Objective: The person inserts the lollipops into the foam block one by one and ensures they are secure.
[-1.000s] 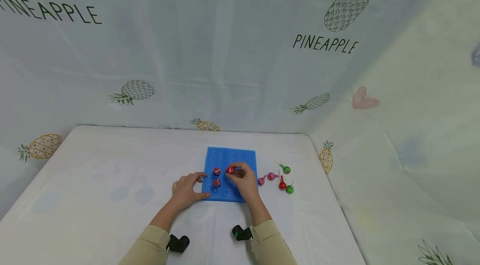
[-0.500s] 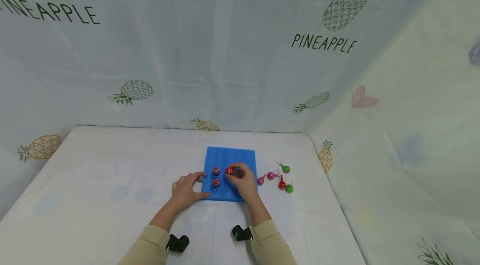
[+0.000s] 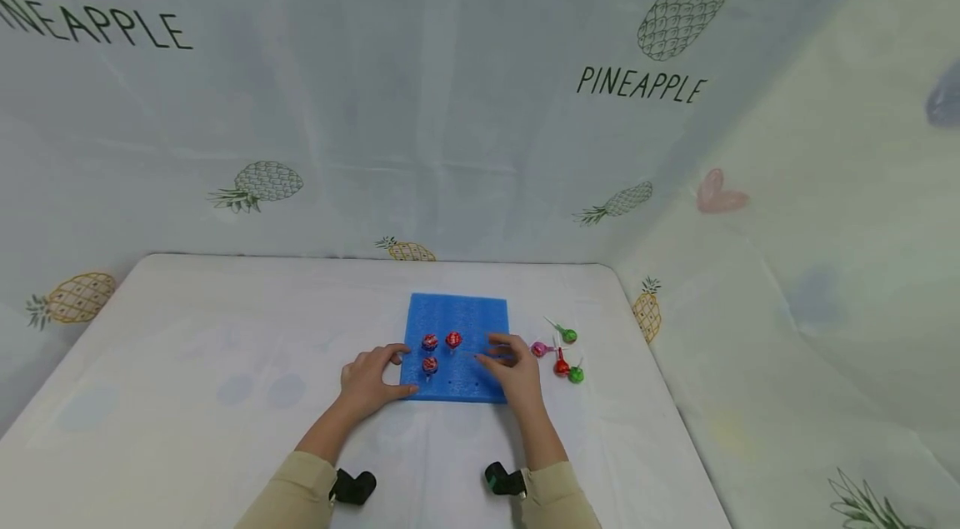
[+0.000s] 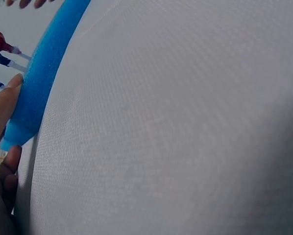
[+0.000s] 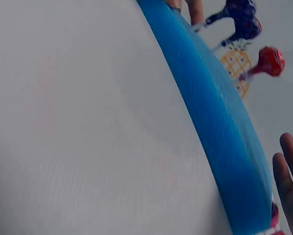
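Note:
A blue foam board [image 3: 457,312] lies on the table, with three lollipops stuck upright in it by their sticks. A red lollipop [image 3: 453,339] stands to the right of two lollipops with dark blue and red wrappers, the rear one [image 3: 429,341] and the front one [image 3: 430,365]. My left hand [image 3: 366,383] grips the board's left edge, its thumb at the near corner. My right hand [image 3: 517,366] hovers over the board's right side with fingers spread and nothing between them. In the right wrist view its fingers [image 5: 288,161] are apart from the red lollipop.
Right of the board lie loose lollipops: a pink one [image 3: 539,349], a red one [image 3: 562,367], a green one [image 3: 576,375] and another green one [image 3: 569,336]. White cloth covers the table [image 3: 247,329]. A pineapple-print curtain [image 3: 390,96] hangs behind it.
My right hand has let go of the red lollipop and moved right, leaving it standing in the board. It now covers one loose pink lollipop. My left hand has stayed on the board's edge.

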A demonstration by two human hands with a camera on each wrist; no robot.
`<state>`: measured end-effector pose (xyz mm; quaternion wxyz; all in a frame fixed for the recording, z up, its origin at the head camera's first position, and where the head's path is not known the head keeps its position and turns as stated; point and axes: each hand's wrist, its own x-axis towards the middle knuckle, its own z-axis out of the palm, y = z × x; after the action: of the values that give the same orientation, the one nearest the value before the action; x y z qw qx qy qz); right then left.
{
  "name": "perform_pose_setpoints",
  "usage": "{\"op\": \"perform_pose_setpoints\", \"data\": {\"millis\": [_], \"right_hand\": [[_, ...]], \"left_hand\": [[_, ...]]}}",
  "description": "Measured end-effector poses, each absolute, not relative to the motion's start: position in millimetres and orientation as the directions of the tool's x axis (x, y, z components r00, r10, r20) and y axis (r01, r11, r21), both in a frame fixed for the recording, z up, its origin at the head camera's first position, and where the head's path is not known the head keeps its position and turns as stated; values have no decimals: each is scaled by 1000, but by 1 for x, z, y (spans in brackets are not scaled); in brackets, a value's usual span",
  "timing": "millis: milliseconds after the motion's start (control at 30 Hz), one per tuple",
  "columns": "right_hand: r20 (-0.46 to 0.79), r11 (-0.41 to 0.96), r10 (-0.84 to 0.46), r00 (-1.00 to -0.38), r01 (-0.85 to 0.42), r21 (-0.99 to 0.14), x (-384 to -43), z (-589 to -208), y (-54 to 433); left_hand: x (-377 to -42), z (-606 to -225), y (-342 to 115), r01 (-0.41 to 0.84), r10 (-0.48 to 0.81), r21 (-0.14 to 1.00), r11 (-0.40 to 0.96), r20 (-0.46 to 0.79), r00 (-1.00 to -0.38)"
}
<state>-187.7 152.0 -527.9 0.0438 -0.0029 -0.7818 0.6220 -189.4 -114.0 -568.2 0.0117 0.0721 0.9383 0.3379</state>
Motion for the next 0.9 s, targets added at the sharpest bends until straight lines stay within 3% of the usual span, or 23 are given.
{"op": "perform_pose_setpoints", "data": {"millis": [200, 533, 900], "right_hand": [[28, 255, 199, -980, 24, -967, -179, -537, 172], [83, 295, 322, -943, 17, -955, -165, -547, 206], [30, 320, 451, -892, 131, -938, -160, -549, 231]], "left_hand": [[-189, -569, -114, 129, 145, 638, 759, 29, -989], [-189, -568, -114, 139, 149, 639, 756, 38, -988], [-190, -571, -114, 144, 147, 634, 759, 49, -988]]}}
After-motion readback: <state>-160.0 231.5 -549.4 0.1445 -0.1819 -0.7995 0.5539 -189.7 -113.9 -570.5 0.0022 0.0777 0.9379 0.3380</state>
